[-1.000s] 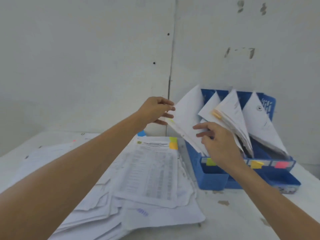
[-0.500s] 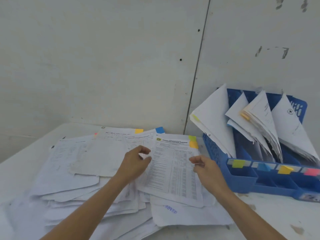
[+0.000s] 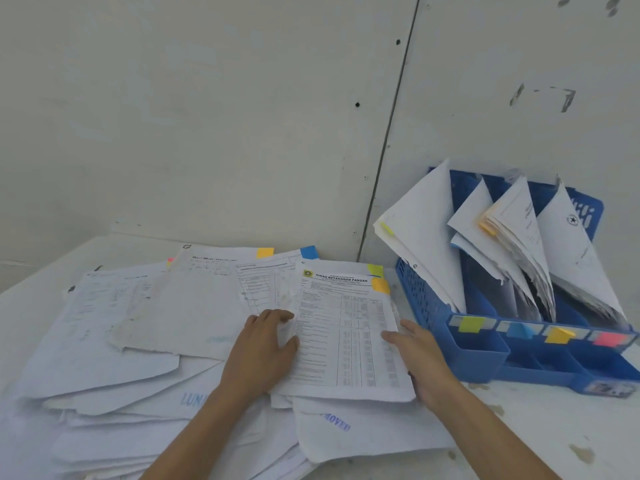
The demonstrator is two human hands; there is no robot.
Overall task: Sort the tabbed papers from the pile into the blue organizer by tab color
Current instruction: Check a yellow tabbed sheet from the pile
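Person visible only as 2 hands + 2 forearms, head cam.
L hand: bare, slender fingers, knuckle lines visible; nails too blurred to tell.
R hand: bare, seen mostly from thumb side, similar build.
L forearm: bare skin right to btm edge of frame, slim, narrows twd wrist.
R forearm: same, bare to frame edge.
Both wrists bare. Rest of body out of view.
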